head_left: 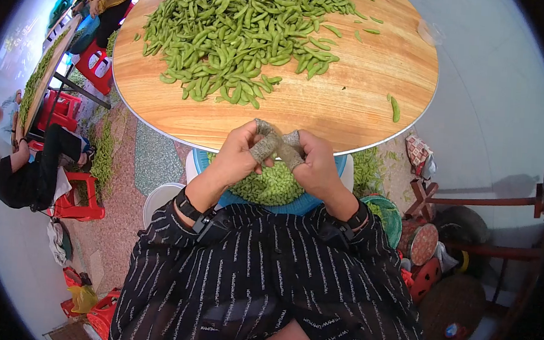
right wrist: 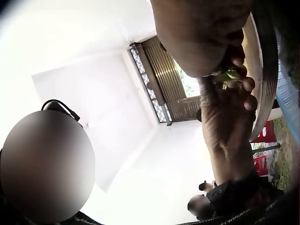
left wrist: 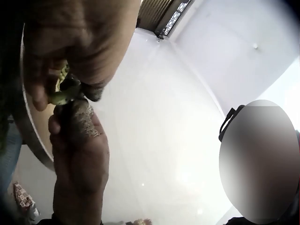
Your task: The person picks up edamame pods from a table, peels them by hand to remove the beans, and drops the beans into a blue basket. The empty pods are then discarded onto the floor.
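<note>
Both hands meet just past the near edge of the round wooden table [head_left: 375,108]. Grey wraps [head_left: 265,146] cover the thumbs and some fingers. My left hand [head_left: 236,158] and my right hand [head_left: 319,167] pinch a green soybean pod [left wrist: 65,96] between them; it shows in both wrist views, partly hidden by fingers. Below the hands, a blue basin [head_left: 342,165] holds shelled green beans [head_left: 266,188]. A large heap of whole pods [head_left: 230,36] covers the far part of the tabletop, and one single pod [head_left: 394,109] lies apart at the right.
A white bucket [head_left: 158,201] stands left of my lap, a green basket [head_left: 392,222] to the right. Farther left are red stools [head_left: 83,199], another table with pods [head_left: 41,81] and seated people. Wooden furniture [head_left: 475,201] stands at the right.
</note>
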`<state>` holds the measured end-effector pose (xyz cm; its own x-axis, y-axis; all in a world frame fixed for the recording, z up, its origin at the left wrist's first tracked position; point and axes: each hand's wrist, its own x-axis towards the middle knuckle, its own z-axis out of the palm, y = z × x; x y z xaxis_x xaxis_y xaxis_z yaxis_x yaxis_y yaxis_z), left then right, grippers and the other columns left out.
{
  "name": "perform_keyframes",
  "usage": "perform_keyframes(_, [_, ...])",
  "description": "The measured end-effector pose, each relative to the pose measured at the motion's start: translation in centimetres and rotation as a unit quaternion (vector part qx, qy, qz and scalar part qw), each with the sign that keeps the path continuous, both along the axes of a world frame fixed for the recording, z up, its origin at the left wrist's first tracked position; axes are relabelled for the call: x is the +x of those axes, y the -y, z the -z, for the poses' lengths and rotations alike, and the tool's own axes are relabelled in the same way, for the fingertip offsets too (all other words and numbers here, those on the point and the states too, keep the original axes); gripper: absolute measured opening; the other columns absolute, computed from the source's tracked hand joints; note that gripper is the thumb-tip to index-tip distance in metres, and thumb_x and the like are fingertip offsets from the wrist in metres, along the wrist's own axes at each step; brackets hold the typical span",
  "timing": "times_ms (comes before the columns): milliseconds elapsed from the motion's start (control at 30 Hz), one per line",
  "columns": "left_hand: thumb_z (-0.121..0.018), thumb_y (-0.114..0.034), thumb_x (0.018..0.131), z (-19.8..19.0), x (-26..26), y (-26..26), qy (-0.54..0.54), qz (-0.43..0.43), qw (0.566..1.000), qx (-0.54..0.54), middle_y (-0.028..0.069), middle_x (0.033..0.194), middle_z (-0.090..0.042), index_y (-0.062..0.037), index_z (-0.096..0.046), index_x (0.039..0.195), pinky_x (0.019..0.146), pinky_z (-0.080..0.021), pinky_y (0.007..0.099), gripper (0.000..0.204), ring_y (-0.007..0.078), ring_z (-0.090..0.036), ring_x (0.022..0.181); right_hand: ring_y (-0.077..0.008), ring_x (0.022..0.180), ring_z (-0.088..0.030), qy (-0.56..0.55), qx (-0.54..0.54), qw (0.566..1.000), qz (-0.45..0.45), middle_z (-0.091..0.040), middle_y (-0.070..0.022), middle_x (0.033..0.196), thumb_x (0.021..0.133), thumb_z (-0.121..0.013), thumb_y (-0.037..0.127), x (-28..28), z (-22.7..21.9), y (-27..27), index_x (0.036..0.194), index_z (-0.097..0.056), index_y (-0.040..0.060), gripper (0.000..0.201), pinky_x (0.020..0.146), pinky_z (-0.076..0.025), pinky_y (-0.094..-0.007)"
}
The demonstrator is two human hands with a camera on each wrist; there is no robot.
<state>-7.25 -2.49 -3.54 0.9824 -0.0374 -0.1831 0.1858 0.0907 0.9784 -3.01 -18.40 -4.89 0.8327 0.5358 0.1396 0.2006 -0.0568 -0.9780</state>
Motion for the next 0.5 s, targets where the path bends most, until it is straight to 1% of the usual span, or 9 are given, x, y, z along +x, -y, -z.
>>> perform_keyframes(67, [-0.050,-0.018,0.085,0.5,0.0,0.0,0.000,0.027,1.000,0.016,0.0035,0.073,-0.055,-0.0040,-0.048,0.094,0.044,-0.042,0.0193,0.016,0.0113,-0.056,0.057,-0.0091,0.060,-0.045,0.031,-0.026,0.999,0.005,-0.052,-0.0081,0.061,0.068,-0.049,-0.001,-0.2,-0.2,-0.1,0.076,-0.052,-0.0030,0.009,0.054,-0.038,-0.0260])
perform_keyframes(133, [-0.050,-0.017,0.085,0.8,-0.2,0.1,-0.017,0.008,0.992,-0.127,0.0048,0.073,-0.055,-0.0037,-0.048,0.095,0.044,-0.043,0.0199,0.017,0.0127,-0.056,0.056,-0.0094,0.060,-0.046,-0.016,0.019,1.000,0.003,-0.052,-0.0085,0.061,0.068,-0.048,-0.001,-0.1,-0.5,-0.2,0.077,-0.051,-0.0031,0.009,0.054,-0.038,-0.0257])
perform_keyframes(167, [-0.050,-0.017,0.085,0.7,-0.3,0.2,-0.018,0.008,0.992,-0.127,0.0048,0.073,-0.055,-0.0037,-0.048,0.095,0.044,-0.043,0.0199,0.017,0.0127,-0.056,0.056,-0.0097,0.060,-0.046,-0.064,0.065,0.996,0.002,-0.052,-0.0089,0.062,0.068,-0.048,-0.002,-0.1,-0.5,-0.2,0.077,-0.051,-0.0032,0.010,0.055,-0.038,-0.0254])
perform_keyframes(233, [-0.051,-0.016,0.084,0.4,-0.4,0.4,-0.051,-0.011,0.981,-0.188,0.0059,0.075,-0.056,-0.0037,-0.047,0.095,0.045,-0.043,0.0201,0.017,0.0129,-0.056,0.057,-0.0109,0.060,-0.046,-0.072,0.067,0.995,0.002,-0.052,-0.0097,0.063,0.067,-0.049,-0.003,0.0,-0.3,-0.2,0.077,-0.051,-0.0033,0.011,0.055,-0.038,-0.0257])
perform_keyframes(300, [-0.051,-0.015,0.084,0.1,-0.4,0.6,-0.063,-0.018,0.980,-0.190,0.0061,0.076,-0.055,-0.0039,-0.047,0.096,0.045,-0.043,0.0200,0.017,0.0125,-0.056,0.057,-0.0121,0.060,-0.047,-0.080,0.069,0.994,0.001,-0.053,-0.0106,0.063,0.066,-0.049,-0.003,0.0,-0.2,-0.2,0.077,-0.051,-0.0034,0.011,0.056,-0.039,-0.0260])
perform_keyframes(367, [-0.052,-0.014,0.083,0.3,-0.3,0.5,-0.074,-0.022,0.978,-0.192,0.0062,0.077,-0.055,-0.0041,-0.047,0.097,0.045,-0.043,0.0198,0.017,0.0121,-0.055,0.056,-0.0132,0.061,-0.047,-0.002,0.023,1.000,0.009,-0.053,-0.0118,0.066,0.066,-0.051,-0.004,-0.1,-0.3,-0.2,0.079,-0.051,-0.0032,0.013,0.057,-0.039,-0.0265])
perform_keyframes(400, [-0.053,-0.012,0.083,0.7,-0.2,0.4,-0.067,-0.014,0.983,-0.171,0.0060,0.078,-0.055,-0.0046,-0.047,0.098,0.046,-0.042,0.0197,0.018,0.0118,-0.054,0.057,-0.0132,0.061,-0.047,-0.002,0.024,1.000,0.008,-0.053,-0.0118,0.066,0.066,-0.051,-0.004,0.0,-0.2,-0.2,0.079,-0.051,-0.0032,0.013,0.057,-0.039,-0.0265])
perform_keyframes(467, [-0.053,-0.011,0.082,1.0,-0.3,0.4,-0.059,-0.007,0.987,-0.149,0.0058,0.079,-0.055,-0.0050,-0.047,0.099,0.046,-0.042,0.0196,0.020,0.0115,-0.054,0.057,-0.0132,0.062,-0.047,0.125,-0.050,0.991,0.016,-0.054,-0.0124,0.069,0.066,-0.051,-0.004,0.1,0.2,-0.2,0.081,-0.052,-0.0032,0.015,0.057,-0.039,-0.0269])
perform_keyframes(500, [-0.054,-0.009,0.081,1.0,-0.4,0.5,-0.064,-0.015,0.977,-0.204,0.0052,0.079,-0.054,-0.0058,-0.047,0.101,0.047,-0.042,0.0195,0.022,0.0114,-0.053,0.058,-0.0132,0.062,-0.047,0.125,-0.050,0.991,0.016,-0.054,-0.0124,0.069,0.066,-0.051,-0.004,0.1,0.2,-0.2,0.081,-0.052,-0.0032,0.015,0.057,-0.039,-0.0269])
